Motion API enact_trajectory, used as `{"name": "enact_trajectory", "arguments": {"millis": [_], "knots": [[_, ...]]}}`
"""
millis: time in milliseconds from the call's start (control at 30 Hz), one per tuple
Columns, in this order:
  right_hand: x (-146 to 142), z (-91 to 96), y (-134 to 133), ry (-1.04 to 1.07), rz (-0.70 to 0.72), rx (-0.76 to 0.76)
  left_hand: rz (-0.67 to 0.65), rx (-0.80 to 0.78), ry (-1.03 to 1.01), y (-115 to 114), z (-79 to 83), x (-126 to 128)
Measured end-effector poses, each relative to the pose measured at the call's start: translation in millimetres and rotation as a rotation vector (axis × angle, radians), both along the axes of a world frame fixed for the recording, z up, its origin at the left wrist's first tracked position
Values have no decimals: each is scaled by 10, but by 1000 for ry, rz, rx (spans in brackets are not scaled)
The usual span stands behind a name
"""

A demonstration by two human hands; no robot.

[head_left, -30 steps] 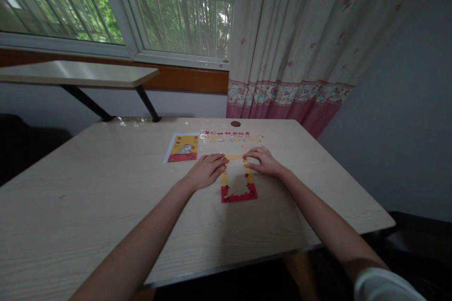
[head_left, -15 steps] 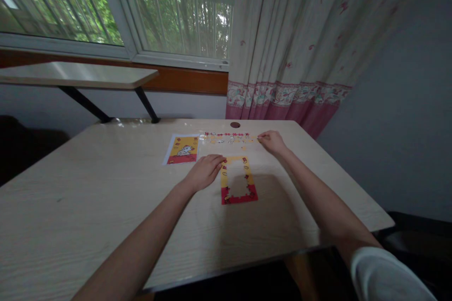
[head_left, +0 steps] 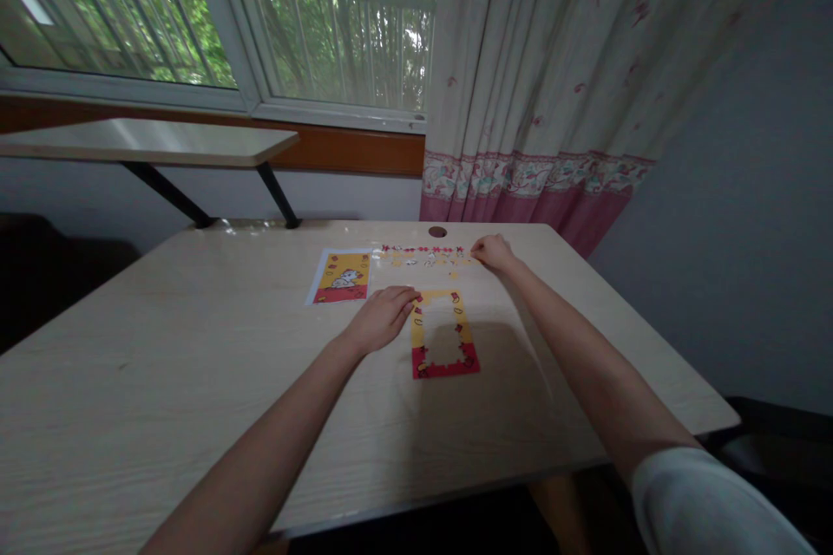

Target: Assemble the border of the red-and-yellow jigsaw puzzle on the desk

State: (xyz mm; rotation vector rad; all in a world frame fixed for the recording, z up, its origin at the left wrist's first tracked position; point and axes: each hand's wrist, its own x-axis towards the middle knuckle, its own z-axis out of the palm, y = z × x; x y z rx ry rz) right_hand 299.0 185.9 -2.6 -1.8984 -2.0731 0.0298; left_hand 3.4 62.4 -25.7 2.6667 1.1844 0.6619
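Note:
A yellow and red puzzle frame (head_left: pixel 445 362) with an empty middle lies flat on the wooden table (head_left: pixel 195 381). My left hand (head_left: pixel 381 317) rests on the table, fingers curled against the frame's upper left corner. My right hand (head_left: pixel 494 252) reaches to the far side, its fingers closed in a pinch at the right end of a row of loose puzzle pieces (head_left: pixel 423 255). Whether a piece is between the fingers is too small to tell. A printed picture card (head_left: pixel 342 277) of the same yellow and red design lies left of the pieces.
A round hole (head_left: pixel 437 231) sits in the table near its far edge. A second tabletop on black legs (head_left: pixel 149 143) stands under the window at the back left. A patterned curtain (head_left: pixel 540 78) hangs behind the table's far right corner.
My right hand left the top right corner of the frame and moved away to the right end of the row of loose pieces. My left hand stayed at the frame's upper left.

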Motion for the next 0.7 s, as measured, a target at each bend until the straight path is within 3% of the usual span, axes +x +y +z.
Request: {"name": "enact_trajectory", "arguments": {"millis": [167,333,467,700], "knots": [[-11,17,-153,53,27,52,9,1,7,3,7,-5],[-170,-28,-629,401,278,114,39,15,-70,-47,126,55],[-421,-24,-1060,649,473,-1,77,-54,-248,-127,204,200],[-678,7,-1321,800,511,-30,220,-247,-600,-193,165,404]]}}
